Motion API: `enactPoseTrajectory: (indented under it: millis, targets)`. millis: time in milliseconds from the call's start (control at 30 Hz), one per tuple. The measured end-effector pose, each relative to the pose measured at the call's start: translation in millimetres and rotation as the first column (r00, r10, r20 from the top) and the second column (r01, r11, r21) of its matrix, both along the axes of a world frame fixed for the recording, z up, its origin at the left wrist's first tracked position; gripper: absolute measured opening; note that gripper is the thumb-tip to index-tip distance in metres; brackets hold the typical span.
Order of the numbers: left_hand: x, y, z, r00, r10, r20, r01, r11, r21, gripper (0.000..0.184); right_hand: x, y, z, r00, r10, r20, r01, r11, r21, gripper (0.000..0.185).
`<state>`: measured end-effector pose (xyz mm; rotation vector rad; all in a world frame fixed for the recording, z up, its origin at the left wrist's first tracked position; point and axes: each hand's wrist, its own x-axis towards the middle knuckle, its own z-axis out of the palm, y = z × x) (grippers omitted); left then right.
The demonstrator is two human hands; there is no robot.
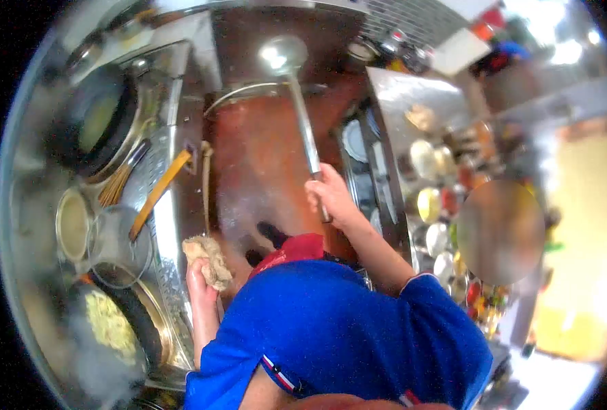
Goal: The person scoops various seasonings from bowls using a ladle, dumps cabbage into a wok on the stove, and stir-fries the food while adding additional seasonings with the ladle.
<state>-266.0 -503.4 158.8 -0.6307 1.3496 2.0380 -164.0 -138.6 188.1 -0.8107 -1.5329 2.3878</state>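
My right hand (334, 198) is closed around the dark grip of a long metal ladle (302, 123). Its round bowl points away from me, above the reddish-brown floor. Low beside the stove counter's edge, my left hand (203, 283) grips a crumpled beige cloth (209, 258). Left of that hand, a steaming wok (154, 321) holds pale yellow-green chopped food (109, 322). A second dark wok (115, 133) sits farther up the counter.
A bamboo brush (122, 181), a yellow-handled tool (161, 190), a round strainer (120, 249) and a pale bowl (73, 224) lie between the woks. On the right, a steel counter (413, 96) carries several bowls of ingredients. Plates (355, 140) stand on a shelf below it.
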Motion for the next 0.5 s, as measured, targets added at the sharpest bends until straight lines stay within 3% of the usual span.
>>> enactPoseTrajectory:
  millis: [100,267,400,500]
  targets:
    - [-28.4,7.2,1.5,0.990,-0.131,0.045,0.130,0.991,0.025,0.044,32.5,12.6,28.2,0.939,-0.336,0.075,0.334,0.942,0.035,0.032]
    - [-39.5,8.5,-9.0,0.958,-0.269,0.095,0.250,0.953,0.173,0.044,96.3,22.3,70.9,0.724,-0.683,0.098,0.662,0.727,0.184,0.016]
    - [-37.2,12.6,12.7,0.946,-0.267,0.183,0.235,0.956,0.178,0.041,131.4,26.6,51.5,0.607,-0.772,0.185,0.663,0.621,0.418,0.014]
    - [-36.9,16.9,16.6,0.937,-0.318,0.145,0.290,0.938,0.189,0.039,152.0,30.4,59.1,0.584,-0.750,0.311,0.526,0.641,0.559,0.032]
